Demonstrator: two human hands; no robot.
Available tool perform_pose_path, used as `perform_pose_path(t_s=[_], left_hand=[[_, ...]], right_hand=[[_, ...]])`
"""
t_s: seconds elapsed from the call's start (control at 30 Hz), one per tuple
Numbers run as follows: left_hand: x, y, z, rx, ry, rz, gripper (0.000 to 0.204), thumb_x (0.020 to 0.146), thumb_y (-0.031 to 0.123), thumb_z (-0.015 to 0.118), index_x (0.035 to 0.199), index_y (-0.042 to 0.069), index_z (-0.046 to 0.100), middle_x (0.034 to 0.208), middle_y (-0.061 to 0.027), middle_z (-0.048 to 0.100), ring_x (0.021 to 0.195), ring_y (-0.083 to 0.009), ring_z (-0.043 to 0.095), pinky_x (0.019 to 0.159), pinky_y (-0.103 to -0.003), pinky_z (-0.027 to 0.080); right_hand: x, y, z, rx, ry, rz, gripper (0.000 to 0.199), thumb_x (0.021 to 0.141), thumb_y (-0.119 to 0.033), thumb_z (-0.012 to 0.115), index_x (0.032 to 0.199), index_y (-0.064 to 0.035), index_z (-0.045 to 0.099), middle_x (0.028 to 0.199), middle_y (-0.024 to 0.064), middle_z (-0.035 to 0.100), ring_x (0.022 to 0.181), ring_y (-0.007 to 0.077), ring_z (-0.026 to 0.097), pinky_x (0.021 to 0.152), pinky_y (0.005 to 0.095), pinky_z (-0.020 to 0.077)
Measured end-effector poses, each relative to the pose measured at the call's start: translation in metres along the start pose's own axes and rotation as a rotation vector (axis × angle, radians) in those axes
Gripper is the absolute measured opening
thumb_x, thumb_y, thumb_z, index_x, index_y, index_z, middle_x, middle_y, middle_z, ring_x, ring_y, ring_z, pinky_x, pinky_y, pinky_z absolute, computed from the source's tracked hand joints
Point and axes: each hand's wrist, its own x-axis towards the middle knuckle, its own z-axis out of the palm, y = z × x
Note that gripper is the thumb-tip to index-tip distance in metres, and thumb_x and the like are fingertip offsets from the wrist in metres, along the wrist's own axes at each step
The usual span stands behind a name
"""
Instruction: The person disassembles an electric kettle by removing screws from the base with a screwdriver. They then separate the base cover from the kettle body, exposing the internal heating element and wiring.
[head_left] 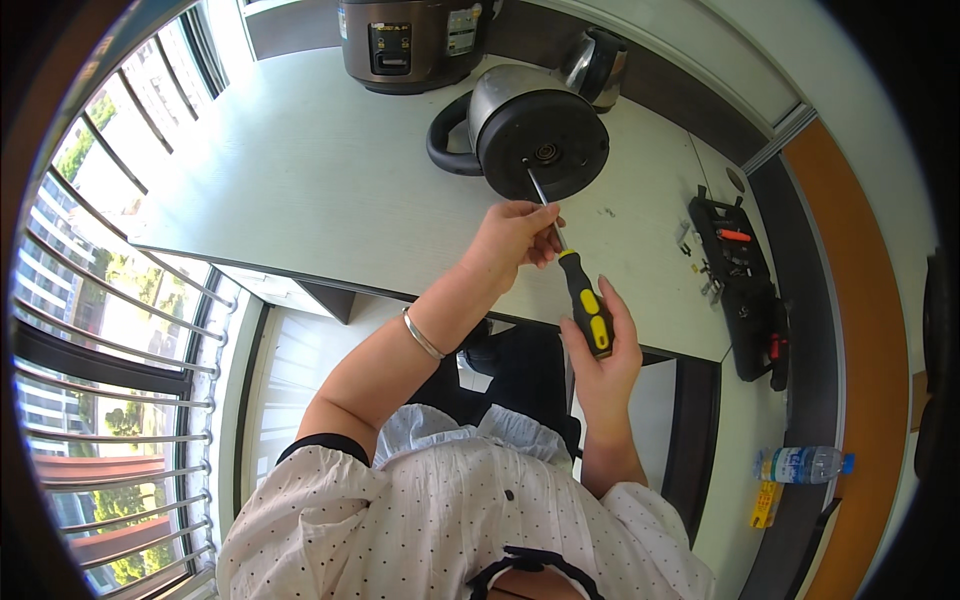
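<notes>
An electric kettle (570, 125) with a silver body lies on its side, its round black base turned toward me and its black handle at the left. A screwdriver (575, 285) with a black and yellow grip points up at that base, and its tip meets the base left of the round connector in the middle. Around the metal shaft, the fingers of my left hand (508, 235) are pinched. My right hand (610, 362) holds the grip's lower end between thumb and fingers.
Behind the kettle stand a brown rice cooker (415, 45) and a second metal kettle (595, 70). An open black tool case (740, 270) lies at the right with small metal bits beside it. Further down are a water bottle (800, 465) and a yellow packet (766, 504). A barred window is at left.
</notes>
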Motion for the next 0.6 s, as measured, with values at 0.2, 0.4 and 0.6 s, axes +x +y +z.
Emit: perform_pose_path(t_s=[0.2, 0.4, 0.6], left_hand=[[-0.0018, -0.0002, -0.0009, -0.045, -0.024, -0.005, 0.027, 0.096, 0.023, 0.055, 0.092, -0.002, 0.062, 0.07, -0.0064, 0.057, 0.057, -0.0142, 0.054, 0.053, -0.025, 0.042], [-0.0035, 0.0017, -0.0023, -0.057, -0.042, -0.006, 0.029, 0.096, 0.024, 0.054, 0.095, -0.003, 0.062, 0.07, -0.0062, 0.056, 0.059, -0.0142, 0.054, 0.054, -0.025, 0.042], [-0.004, 0.0013, -0.0028, -0.044, -0.073, -0.01, 0.029, 0.096, 0.024, 0.054, 0.095, -0.003, 0.062, 0.07, -0.0059, 0.056, 0.06, -0.0138, 0.054, 0.054, -0.025, 0.042]], right_hand=[[-0.0009, 0.0032, 0.0006, 0.098, -0.003, 0.048, 0.048, 0.081, -0.002, 0.07, 0.125, 0.0044, 0.052, 0.107, 0.0126, 0.059, 0.092, 0.0169, 0.059, 0.082, 0.027, 0.0475], [-0.0007, 0.0033, 0.0031, -0.059, 0.019, -0.123, 0.042, 0.082, -0.003, 0.069, 0.121, 0.0041, 0.054, 0.106, 0.0147, 0.059, 0.091, 0.0216, 0.06, 0.081, 0.0294, 0.0482], [-0.0014, 0.0024, 0.0029, -0.117, 0.017, -0.176, 0.041, 0.082, -0.003, 0.069, 0.12, 0.0046, 0.054, 0.107, 0.0164, 0.059, 0.092, 0.0244, 0.061, 0.08, 0.0314, 0.0493]])
